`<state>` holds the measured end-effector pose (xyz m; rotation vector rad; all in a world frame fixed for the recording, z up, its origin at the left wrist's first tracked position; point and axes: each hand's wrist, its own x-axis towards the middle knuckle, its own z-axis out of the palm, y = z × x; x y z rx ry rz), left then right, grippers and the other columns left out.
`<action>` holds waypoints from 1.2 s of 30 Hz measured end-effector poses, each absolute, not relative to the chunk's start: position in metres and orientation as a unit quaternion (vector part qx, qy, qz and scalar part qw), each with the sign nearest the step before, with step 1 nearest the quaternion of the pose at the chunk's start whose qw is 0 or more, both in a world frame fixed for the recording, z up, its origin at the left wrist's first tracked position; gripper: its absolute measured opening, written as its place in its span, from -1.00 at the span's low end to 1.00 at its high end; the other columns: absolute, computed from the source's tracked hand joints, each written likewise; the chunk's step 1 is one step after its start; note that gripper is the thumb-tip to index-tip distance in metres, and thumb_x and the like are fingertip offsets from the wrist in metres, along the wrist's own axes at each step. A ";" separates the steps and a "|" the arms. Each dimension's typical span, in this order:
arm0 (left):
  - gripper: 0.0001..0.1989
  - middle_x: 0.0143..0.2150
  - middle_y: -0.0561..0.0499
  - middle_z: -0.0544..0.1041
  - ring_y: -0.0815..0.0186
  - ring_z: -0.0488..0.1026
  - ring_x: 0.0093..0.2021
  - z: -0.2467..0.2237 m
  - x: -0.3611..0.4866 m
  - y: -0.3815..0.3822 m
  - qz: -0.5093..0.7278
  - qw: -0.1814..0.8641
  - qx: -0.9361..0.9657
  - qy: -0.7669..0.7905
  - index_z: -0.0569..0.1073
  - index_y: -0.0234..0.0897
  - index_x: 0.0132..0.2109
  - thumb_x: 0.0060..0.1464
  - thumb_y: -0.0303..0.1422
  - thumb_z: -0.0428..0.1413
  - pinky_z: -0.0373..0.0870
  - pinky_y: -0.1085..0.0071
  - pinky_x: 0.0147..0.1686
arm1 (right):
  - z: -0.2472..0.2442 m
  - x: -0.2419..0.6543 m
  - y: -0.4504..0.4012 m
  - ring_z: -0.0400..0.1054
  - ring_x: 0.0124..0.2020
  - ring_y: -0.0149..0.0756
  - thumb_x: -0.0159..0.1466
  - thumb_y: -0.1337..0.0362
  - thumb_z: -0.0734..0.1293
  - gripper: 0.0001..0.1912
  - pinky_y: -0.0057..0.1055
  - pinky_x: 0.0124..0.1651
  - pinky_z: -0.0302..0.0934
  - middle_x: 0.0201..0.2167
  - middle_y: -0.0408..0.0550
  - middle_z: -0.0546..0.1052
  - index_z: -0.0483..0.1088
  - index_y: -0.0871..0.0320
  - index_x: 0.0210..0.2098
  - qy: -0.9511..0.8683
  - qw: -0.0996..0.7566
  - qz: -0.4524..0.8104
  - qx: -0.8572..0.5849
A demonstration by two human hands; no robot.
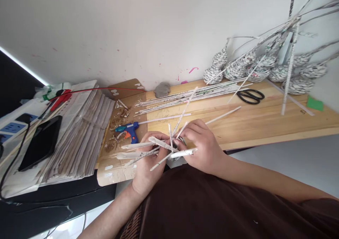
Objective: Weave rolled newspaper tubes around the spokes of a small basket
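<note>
Near the table's front edge, close to my body, is a small woven piece [174, 155] of rolled paper, with several white paper tubes [161, 143] fanning out from it. My left hand [151, 161] is wrapped round its left side, with tubes lying across the fingers. On the right, my right hand [200, 143] pinches at the base of the tubes, fingers bent together. One long tube [185, 108] points up and away between the hands. The underside of the woven piece is mostly hidden by the hands.
A blue glue gun [131, 131] lies on cardboard [113, 173] at left, beside a newspaper stack [79, 136] and a black phone [41, 143]. Behind are loose paper sticks [196, 94] and grey putty [162, 89]. Black scissors [250, 96] and woven gourd shapes [258, 71] stand at right.
</note>
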<state>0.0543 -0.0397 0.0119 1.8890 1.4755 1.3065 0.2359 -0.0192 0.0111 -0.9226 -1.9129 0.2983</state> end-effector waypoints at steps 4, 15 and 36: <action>-0.96 -0.26 0.01 0.55 0.27 0.50 -0.20 0.014 0.053 -0.039 0.440 0.163 0.713 0.521 0.52 -0.22 -0.25 0.21 -0.42 0.19 0.45 0.34 -0.15 | 0.014 0.236 -0.022 0.46 -0.19 -0.17 0.23 0.38 0.41 -0.82 -0.21 -0.10 0.36 -0.27 -0.03 0.61 0.50 0.10 -0.16 -0.720 0.501 0.247 -0.412; -0.87 -0.26 0.01 0.60 0.31 0.55 -0.23 0.022 0.052 -0.039 0.415 0.135 0.750 0.497 0.56 -0.18 -0.23 0.17 -0.53 0.18 0.49 0.42 -0.16 | 0.015 0.234 -0.017 0.48 -0.40 -0.34 0.34 0.14 0.37 -0.79 -0.36 -0.34 0.41 -0.28 -0.09 0.58 0.29 0.08 -0.16 -0.538 0.504 0.601 -0.309; -0.81 -0.19 0.01 0.65 0.30 0.57 -0.17 0.017 0.049 -0.033 0.435 0.141 0.796 0.395 0.58 -0.17 -0.13 0.19 -0.54 0.19 0.49 0.35 -0.11 | 0.007 0.254 -0.018 0.52 -0.26 -0.26 0.37 0.28 0.35 -0.87 -0.33 -0.23 0.39 -0.24 -0.03 0.62 0.58 0.09 -0.18 -0.717 0.481 0.324 -0.388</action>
